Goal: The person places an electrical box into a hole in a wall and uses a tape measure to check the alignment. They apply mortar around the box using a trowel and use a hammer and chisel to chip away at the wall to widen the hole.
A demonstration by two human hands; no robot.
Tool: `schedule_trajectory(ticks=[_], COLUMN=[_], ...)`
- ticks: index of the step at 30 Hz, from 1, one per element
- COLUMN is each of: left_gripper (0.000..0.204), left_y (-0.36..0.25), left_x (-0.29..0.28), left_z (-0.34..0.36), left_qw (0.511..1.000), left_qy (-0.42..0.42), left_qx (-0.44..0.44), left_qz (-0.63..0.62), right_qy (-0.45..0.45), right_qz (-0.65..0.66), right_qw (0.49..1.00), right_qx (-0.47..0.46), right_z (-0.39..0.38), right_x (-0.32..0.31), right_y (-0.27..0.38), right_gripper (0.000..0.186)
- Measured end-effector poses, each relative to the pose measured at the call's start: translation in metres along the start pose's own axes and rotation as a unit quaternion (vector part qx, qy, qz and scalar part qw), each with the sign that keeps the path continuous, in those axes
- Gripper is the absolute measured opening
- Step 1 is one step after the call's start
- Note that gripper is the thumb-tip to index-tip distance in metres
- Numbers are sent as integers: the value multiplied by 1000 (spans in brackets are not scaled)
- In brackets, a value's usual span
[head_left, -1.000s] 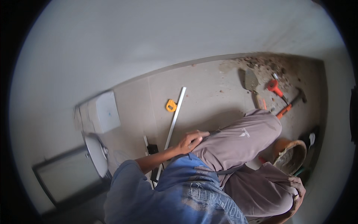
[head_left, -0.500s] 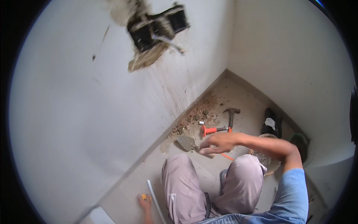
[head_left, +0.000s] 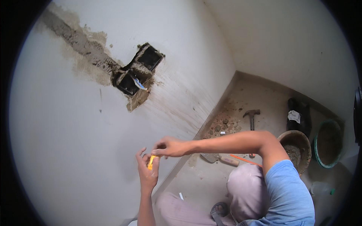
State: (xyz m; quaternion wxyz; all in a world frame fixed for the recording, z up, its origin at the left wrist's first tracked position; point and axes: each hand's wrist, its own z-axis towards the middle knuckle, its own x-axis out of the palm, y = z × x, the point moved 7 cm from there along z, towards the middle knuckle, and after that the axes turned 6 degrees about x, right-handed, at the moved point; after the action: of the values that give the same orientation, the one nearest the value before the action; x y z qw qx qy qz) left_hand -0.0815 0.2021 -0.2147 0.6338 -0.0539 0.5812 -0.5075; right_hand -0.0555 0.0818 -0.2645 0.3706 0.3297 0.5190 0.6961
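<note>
Right now both sets of fingers meet on a small yellow tool (head_left: 151,162), prob. a tape measure or marker, too small to tell which: the left hand (head_left: 148,173) is curled round its lower part w/ fingers clamped on it, index and middle raised a bit, and the right hand (head_left: 170,147) pinches its top end w/ thumb and fingertips together. It sits in mid-air just in front of the white wall (head_left: 68,150), low down, well below the two black wall boxes (head_left: 136,69) set in rough grey mortar, w/ a filled chase (head_left: 75,39) running up-left from them. Risk as I judge it: the grip is a two-hand pinch on a small thing, so if either hand tugs harder than the other it could slip out and drop onto the person's lap or the floor. A loose wire end (head_left: 138,84) pokes from the lower box; an arm lifted carelessly could snag it or knock the mortar edge, which may be soft, can't tell. Further out the floor is cluttered: rubble (head_left: 222,126) at the wall foot, a hammer (head_left: 252,117), a trowel (head_left: 220,159) just beside the knee, a mortar pan (head_left: 298,145) close by the right elbow, a green-rimmed bucket (head_left: 329,143) beyond. Swinging that elbow back could tip the pan, and shifting the feet could land a sandal on the trowel or debris.
</note>
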Motion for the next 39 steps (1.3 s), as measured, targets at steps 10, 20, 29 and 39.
schedule_trajectory(ticks=[10, 20, 29, 39], left_gripper=[27, 25, 31, 28], left_y=[-13, 54, 10, -50], left_x=[-13, -96, -82, -88], left_z=[6, 17, 122, 138], left_qw=[984, 966, 923, 882], left_qy=[63, 5, -107, -162], left_qx=[54, -107, -29, -60], left_qz=[155, 235, 368, 439], right_qy=[-147, -519, -591, -650], right_qz=[59, 244, 188, 86], right_qw=[984, 796, 777, 751], right_qx=[-84, -195, -111, -74], right_z=[-129, -166, -55, -24], right_x=[-174, -454, -405, -409], right_y=[85, 106, 102, 113], right_gripper=[17, 18, 24, 28])
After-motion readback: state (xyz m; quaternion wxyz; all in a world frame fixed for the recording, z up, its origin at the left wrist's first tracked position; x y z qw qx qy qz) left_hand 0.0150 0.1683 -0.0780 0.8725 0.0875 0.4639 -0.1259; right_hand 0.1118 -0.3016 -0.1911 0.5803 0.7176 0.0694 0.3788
